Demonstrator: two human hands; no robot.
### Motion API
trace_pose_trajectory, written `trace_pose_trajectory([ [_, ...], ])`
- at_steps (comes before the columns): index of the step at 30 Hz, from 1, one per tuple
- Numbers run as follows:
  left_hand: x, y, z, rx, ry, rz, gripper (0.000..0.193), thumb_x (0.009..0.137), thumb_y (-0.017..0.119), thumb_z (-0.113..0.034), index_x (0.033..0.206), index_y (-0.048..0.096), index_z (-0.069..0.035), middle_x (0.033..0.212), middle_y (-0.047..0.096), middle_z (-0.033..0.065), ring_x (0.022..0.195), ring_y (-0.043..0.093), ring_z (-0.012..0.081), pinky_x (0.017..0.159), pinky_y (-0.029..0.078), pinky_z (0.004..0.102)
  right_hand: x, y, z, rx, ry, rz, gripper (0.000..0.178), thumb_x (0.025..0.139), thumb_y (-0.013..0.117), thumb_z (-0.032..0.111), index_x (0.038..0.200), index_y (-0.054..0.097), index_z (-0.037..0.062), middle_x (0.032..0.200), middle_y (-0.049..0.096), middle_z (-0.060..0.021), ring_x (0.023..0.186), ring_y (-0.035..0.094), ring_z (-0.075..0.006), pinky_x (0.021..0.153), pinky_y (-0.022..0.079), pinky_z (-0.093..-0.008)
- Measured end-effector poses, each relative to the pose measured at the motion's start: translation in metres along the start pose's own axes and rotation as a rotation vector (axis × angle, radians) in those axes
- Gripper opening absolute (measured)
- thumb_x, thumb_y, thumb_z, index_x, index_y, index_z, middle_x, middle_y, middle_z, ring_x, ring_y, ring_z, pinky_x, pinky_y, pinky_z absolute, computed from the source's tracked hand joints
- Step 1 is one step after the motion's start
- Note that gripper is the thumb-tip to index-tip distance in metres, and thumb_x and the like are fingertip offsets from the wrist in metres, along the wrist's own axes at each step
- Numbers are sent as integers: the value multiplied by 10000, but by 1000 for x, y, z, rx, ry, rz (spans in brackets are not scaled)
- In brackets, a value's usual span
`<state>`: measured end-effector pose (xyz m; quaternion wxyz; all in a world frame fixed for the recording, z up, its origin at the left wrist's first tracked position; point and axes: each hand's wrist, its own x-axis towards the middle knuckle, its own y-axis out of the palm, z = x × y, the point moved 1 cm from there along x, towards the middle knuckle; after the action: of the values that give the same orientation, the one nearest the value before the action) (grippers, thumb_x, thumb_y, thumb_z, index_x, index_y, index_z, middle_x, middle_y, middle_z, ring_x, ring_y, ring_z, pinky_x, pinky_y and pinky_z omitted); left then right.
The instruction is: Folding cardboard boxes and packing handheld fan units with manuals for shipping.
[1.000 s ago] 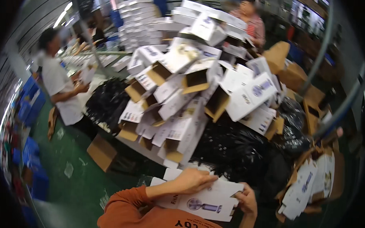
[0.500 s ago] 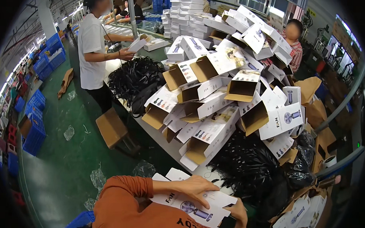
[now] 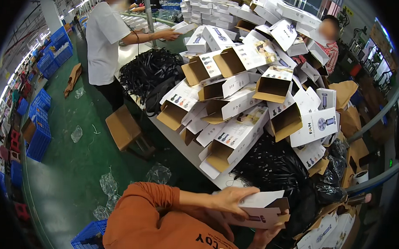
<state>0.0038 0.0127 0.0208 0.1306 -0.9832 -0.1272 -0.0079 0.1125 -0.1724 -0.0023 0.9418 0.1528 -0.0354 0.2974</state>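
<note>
A white printed fan carton [image 3: 255, 217] is between my hands at the table's near edge, with its end flaps standing out on the right. My left hand [image 3: 235, 201] is closed over the carton's upper side, thumb lying on the printed panel. At its right end, my right hand [image 3: 269, 232] grips the carton from below, the fingertips reaching up by the flaps. The carton's left end is hidden behind my sleeve and forearm. Just beyond my hands lies a heap of black cords [image 3: 275, 166].
A tall pile of open white cartons [image 3: 238, 139] covers much of the table [image 3: 181, 146]. Another black cord heap [image 3: 148, 74] lies farther left. A co-worker [image 3: 103, 37] stands far left. A stool [image 3: 123, 128] and blue crates [image 3: 39, 130] are on the floor; a cardboard box of cartons [image 3: 327, 234] stands right.
The carton in my hands was flattened and has been opened up into a box shape. Both hands have shifted right with it. The co-worker's arm has stretched out with a white box.
</note>
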Motion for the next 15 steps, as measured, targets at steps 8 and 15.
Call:
trace_pose_trajectory([
  [8,-8,21,-8,118,-189,-329,706,770,664,-361,1293,368,11,1199,485,209,1049,530,282,873,429,330,11,62,22,-48,327,-105,325,789,469,-65,1106,445,0,1027,518,-112,956,533,-196,850,431,-300],
  [15,-6,25,5,-368,-82,-485,495,740,434,10,1229,366,-22,1192,510,144,1105,514,232,934,397,316,17,63,8,49,405,-23,461,702,456,-86,1160,447,-38,1065,528,-136,974,567,-204,845,465,-271],
])
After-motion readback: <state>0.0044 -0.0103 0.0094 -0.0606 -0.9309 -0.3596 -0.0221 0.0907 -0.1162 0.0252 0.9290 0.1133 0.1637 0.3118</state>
